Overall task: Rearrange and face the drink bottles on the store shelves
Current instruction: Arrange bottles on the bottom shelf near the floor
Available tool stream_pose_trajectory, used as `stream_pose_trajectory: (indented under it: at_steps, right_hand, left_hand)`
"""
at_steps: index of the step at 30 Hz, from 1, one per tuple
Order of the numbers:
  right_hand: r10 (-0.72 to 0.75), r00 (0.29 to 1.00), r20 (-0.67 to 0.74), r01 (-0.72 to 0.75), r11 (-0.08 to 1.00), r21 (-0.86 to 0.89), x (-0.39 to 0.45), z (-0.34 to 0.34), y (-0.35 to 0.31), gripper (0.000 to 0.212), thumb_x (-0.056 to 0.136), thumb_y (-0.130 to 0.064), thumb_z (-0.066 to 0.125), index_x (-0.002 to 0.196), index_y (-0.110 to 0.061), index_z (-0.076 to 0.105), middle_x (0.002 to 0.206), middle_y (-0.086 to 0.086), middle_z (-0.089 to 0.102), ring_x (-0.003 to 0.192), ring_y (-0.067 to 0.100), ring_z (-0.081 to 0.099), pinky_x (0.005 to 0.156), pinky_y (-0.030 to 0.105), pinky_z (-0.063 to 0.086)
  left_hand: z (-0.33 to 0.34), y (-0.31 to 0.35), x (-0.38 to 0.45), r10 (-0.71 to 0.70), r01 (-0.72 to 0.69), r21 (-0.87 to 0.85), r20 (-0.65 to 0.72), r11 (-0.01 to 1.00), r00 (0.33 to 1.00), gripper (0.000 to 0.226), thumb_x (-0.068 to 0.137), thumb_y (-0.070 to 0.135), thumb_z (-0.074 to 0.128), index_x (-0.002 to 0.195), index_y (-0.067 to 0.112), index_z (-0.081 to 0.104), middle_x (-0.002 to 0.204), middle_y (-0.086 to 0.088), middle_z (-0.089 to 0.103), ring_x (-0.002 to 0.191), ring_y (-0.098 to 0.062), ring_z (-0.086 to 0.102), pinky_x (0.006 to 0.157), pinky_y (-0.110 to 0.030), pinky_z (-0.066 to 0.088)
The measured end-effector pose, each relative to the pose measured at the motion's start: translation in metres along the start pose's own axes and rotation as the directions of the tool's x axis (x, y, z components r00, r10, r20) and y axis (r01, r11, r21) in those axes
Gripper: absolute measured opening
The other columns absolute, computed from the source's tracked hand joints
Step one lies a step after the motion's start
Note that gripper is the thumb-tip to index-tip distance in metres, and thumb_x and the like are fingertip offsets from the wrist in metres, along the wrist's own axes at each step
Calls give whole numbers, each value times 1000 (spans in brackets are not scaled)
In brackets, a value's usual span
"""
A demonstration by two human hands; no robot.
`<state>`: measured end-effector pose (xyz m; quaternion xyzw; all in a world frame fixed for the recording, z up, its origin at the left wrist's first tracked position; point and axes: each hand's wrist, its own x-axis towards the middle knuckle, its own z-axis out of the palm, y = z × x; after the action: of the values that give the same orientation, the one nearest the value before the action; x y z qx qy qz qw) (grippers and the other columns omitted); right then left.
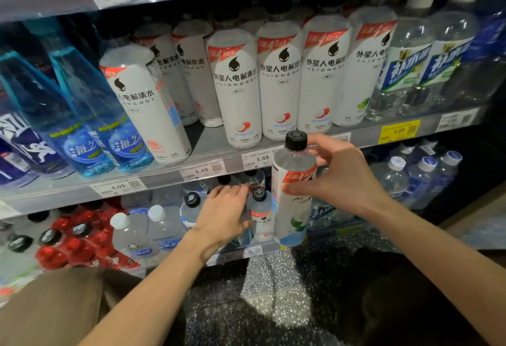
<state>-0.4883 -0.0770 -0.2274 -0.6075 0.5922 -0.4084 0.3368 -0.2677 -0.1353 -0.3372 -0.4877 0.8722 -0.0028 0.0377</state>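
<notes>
Holding a white-sleeved bottle (293, 189) upright, black cap up, in front of the lower shelf (241, 252), our right hand (338, 178) curls its fingers around the smooth plastic shoulder. Our left hand (223, 214) wraps loosely around a smaller shelf bottle (260, 214) left of it.

My left hand (223, 213) and right hand (338, 174) are bare, with no gloves, rings or watch on them, and my forearms are uncovered all the way down to the bottom edge, no sleeves showing. My nails are short and plain. Low on the left, my knee (59, 300) is covered in plain brown cloth, smooth and unpatterned.
</notes>
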Motion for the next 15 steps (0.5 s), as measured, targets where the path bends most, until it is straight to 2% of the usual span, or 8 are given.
stream_pose_trajectory:
  at_steps: [3,6,9,15]
  right_hand:
    - [12,1000,12,-12,1000,0,0,2,3,57,56,-16,94,104,-34,67,86,-23,73,79,-7,68,62,8,49]
    - [20,1000,18,-20,1000,-10,1,2,6,58,56,-18,94,105,-33,68,87,-19,74,79,-5,69,64,12,52]
    - [28,1000,12,-28,999,-24,0,1,8,57,55,-17,94,103,-33,68,84,-20,73,76,-6,68,62,9,50]
    - [42,999,3,-41,997,-66,-1,-4,12,57,54,-21,95,104,-34,68,81,-22,72,75,-11,65,62,6,46]
  left_hand:
    - [12,8,8,-50,47,51,54,998,997,90,82,49,70,153,17,23,145,0,50,135,-23,42,118,-44,21]
    - [16,17,15,-115,114,15,42,993,992,85,76,52,75,143,21,33,140,4,52,135,-20,40,115,-52,21]
    - [19,23,17,-143,143,4,7,990,990,90,68,62,77,139,25,36,139,6,52,135,-20,39,112,-54,22]
    - [31,22,12,-28,31,43,-61,999,998,100,67,65,76,146,20,34,145,-1,54,147,-26,30,115,-65,10]
